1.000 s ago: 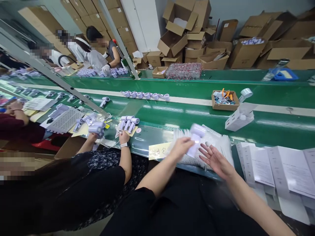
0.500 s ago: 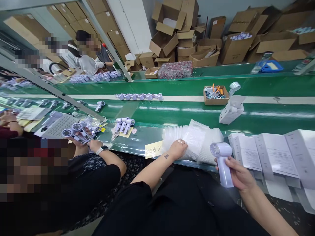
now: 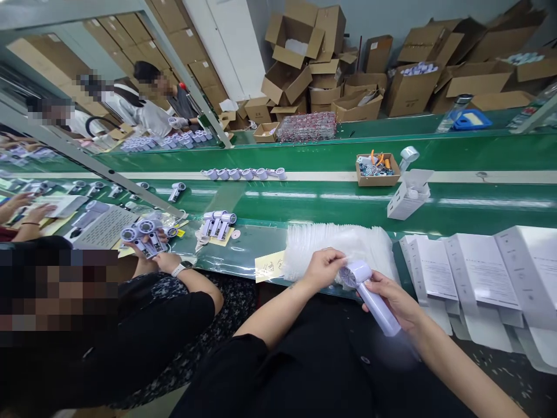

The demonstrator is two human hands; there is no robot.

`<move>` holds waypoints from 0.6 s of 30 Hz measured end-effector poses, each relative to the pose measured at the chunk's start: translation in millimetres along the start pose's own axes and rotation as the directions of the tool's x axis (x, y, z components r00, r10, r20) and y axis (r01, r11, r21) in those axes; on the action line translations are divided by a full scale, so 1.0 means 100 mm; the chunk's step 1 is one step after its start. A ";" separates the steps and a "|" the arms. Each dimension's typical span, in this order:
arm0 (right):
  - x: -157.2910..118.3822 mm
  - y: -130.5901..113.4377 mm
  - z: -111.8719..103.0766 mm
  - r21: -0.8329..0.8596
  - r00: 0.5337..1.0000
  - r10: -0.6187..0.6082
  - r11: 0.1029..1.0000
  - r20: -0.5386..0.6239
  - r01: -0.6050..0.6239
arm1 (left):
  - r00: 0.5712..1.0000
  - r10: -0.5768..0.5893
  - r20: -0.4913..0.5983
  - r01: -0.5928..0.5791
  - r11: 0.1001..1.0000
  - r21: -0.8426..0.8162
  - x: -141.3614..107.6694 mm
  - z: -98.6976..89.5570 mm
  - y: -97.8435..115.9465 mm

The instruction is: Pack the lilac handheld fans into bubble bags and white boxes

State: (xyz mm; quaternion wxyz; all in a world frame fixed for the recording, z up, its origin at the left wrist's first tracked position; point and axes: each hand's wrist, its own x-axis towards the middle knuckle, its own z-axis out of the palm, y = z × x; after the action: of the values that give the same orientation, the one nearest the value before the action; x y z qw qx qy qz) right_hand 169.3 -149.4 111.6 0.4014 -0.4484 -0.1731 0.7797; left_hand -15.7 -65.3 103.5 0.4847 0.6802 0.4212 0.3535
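Note:
In my right hand (image 3: 398, 299) is a pale lilac handheld fan (image 3: 378, 306), tilted, its round head up and to the left and its handle pointing down toward my body. My left hand (image 3: 324, 268) is closed in a pinch right beside the fan head, holding the edge of a translucent bubble-wrap bag (image 3: 354, 248). The fan head overlaps part of this bag, so I cannot tell whether it has entered the opening. Behind both hands, a stack of such bags (image 3: 300, 249) lies along the bench edge.
White printed boxes (image 3: 439, 276) stand in a row at right. A handwritten yellow card (image 3: 268, 266) lies left of the bags. Beyond are an open white box (image 3: 409, 200) and a carton of tools (image 3: 378, 174). At left a co-worker's hands hold several fans (image 3: 148, 235).
My left hand has come off the stack with a bag and moved right to the fan. My right hand has brought the fan left and tilted it. The co-worker's hands shifted slightly.

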 end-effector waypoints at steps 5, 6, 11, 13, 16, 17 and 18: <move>-0.04 -0.02 0.11 0.037 0.998 -0.061 0.997 -0.033 0.063 | 0.849 0.523 0.072 -0.501 0.755 0.423 -0.19 -0.02 0.05; -0.03 -0.02 0.15 0.050 0.996 -0.078 0.995 -0.053 0.081 | 0.812 0.574 0.109 -0.551 0.690 0.469 -0.22 -0.02 0.06; -0.02 -0.01 0.26 0.086 0.989 -0.110 0.989 -0.100 0.119 | 0.678 0.682 0.275 -0.697 0.477 0.536 -0.28 0.06 0.06; -0.04 -0.02 0.26 0.127 0.984 -0.118 0.983 -0.134 0.135 | 0.660 0.673 0.332 -0.718 0.437 0.542 -0.28 0.07 0.05; -0.06 -0.04 0.24 0.175 0.961 -0.099 0.973 -0.258 0.147 | 0.726 0.632 0.271 -0.640 0.476 0.603 -0.31 0.08 0.06; -0.06 -0.04 0.23 0.160 0.956 -0.088 0.977 -0.281 0.138 | 0.745 0.624 0.237 -0.613 0.500 0.611 -0.33 0.09 0.08; -0.06 -0.04 0.23 0.124 0.954 -0.084 0.984 -0.288 0.124 | 0.751 0.620 0.229 -0.610 0.517 0.600 -0.34 0.11 0.11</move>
State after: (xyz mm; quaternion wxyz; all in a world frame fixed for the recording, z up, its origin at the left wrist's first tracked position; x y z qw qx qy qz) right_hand 153.3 -149.4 129.5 0.4931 -0.5154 -0.0823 0.6960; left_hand -17.1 -102.6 108.7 0.0621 0.9042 0.2510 0.3400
